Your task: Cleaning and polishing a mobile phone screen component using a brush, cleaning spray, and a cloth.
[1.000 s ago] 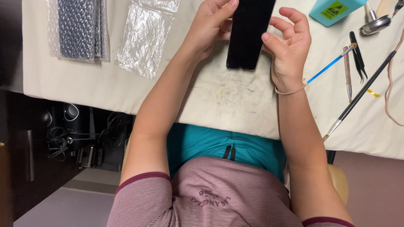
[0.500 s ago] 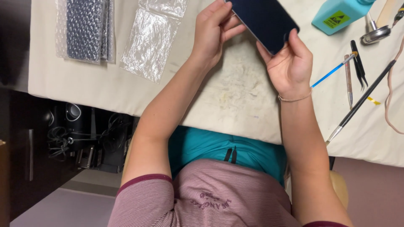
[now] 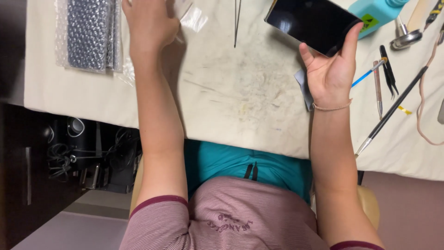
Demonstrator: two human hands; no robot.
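Note:
My right hand (image 3: 330,69) holds a black phone-like slab (image 3: 312,23) by its lower edge, with the glossy dark face up and tilted above the white work mat (image 3: 231,97). A thin bracelet circles that wrist. My left hand (image 3: 148,23) lies palm down at the far left of the mat on a clear plastic bag (image 3: 194,18). Its fingertips are cut off by the top of the picture, so its grip is hidden. The two hands are far apart.
A bubble-wrap packet (image 3: 90,32) lies left of my left hand. Thin tweezers (image 3: 237,21) lie at top centre, and a teal bottle (image 3: 377,11) stands at top right. Right of my wrist are a blue-handled tool (image 3: 367,74), black tweezers (image 3: 388,69) and a long black rod (image 3: 393,109).
My left hand let go of the black slab and moved left onto the plastic bag. My right hand now holds the slab alone, turned flatter and further right.

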